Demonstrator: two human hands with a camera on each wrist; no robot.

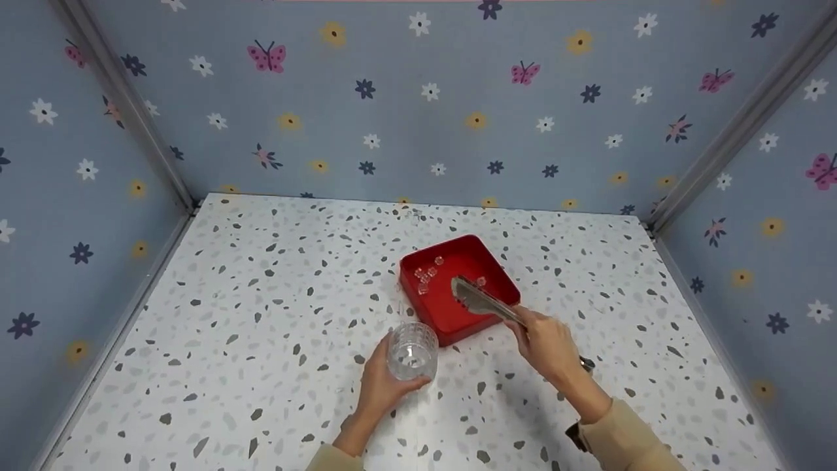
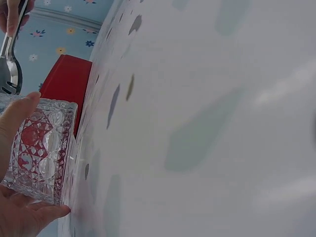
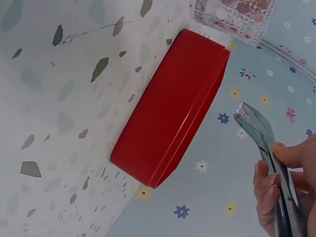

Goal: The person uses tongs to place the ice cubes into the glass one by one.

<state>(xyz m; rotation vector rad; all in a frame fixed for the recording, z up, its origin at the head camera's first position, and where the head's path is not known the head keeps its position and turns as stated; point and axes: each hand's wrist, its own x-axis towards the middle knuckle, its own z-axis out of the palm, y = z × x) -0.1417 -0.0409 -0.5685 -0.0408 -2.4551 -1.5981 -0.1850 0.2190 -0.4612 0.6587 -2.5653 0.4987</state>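
- Beige sleeves (image 1: 628,438): at the near edge, one on each forearm.
- Left hand (image 1: 380,387): curled round a glass, thumb on one side and fingers on the other.
- Right hand (image 1: 549,343): gripping metal tongs by their arms.
- Glass (image 1: 413,352): clear, with cut-pattern sides; upright, just beside the near left side of the tray.
- Tongs (image 1: 489,305): tips above the tray; the right wrist view shows a clear cube (image 3: 242,109) between them.
- Tray (image 1: 472,251): red, square, resting on the table (image 1: 261,353), which has a speckled top.
- Loose cubes (image 1: 423,288): clear; several grouped in the tray's left part, one farther right.
- Backdrop (image 1: 458,65): blue, with flowers and butterflies, behind the table.
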